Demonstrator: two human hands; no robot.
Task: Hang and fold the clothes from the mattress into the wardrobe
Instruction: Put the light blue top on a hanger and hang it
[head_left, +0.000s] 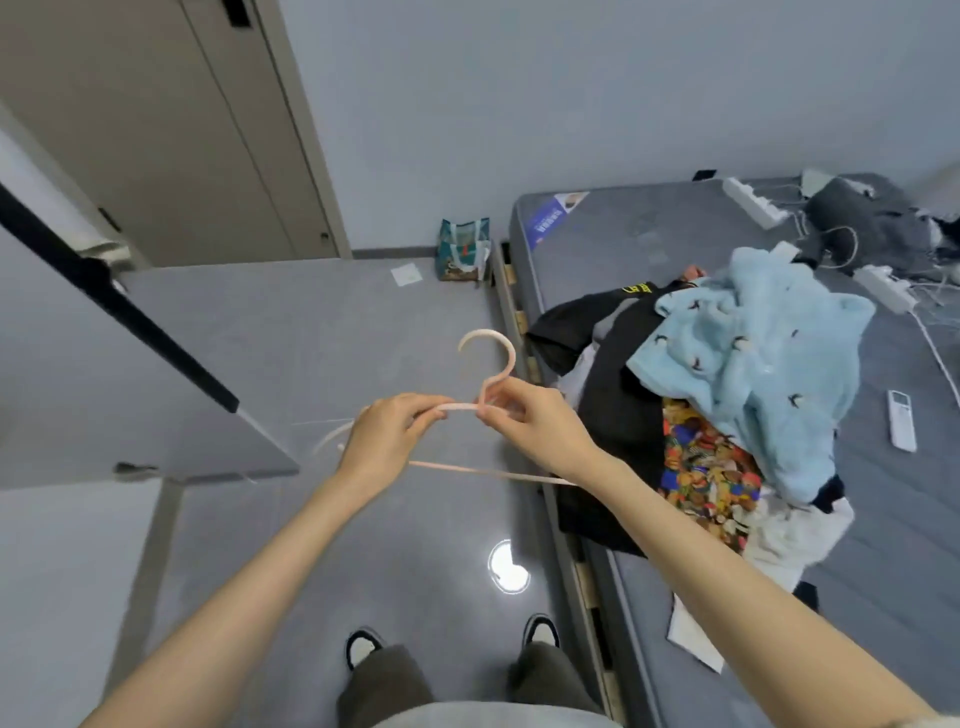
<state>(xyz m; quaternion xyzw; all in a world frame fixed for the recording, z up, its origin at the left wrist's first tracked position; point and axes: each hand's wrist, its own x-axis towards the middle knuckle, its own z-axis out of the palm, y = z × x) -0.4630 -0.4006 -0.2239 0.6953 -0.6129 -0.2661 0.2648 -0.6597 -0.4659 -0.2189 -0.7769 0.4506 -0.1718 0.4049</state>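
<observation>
Both hands hold a pale pink plastic hanger above the grey floor, just beside the mattress. The left hand has its grip closed round one shoulder arm, while the right hand pinches the neck below the hook. The clothes lie heaped near the mattress edge: a light blue fleece garment on top of a black garment, a colourful patterned garment and white cloth.

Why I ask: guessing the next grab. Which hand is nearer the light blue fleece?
Right. The right hand pinches the hanger at its neck, left of the light blue fleece; the left hand grips it farther left.
</observation>
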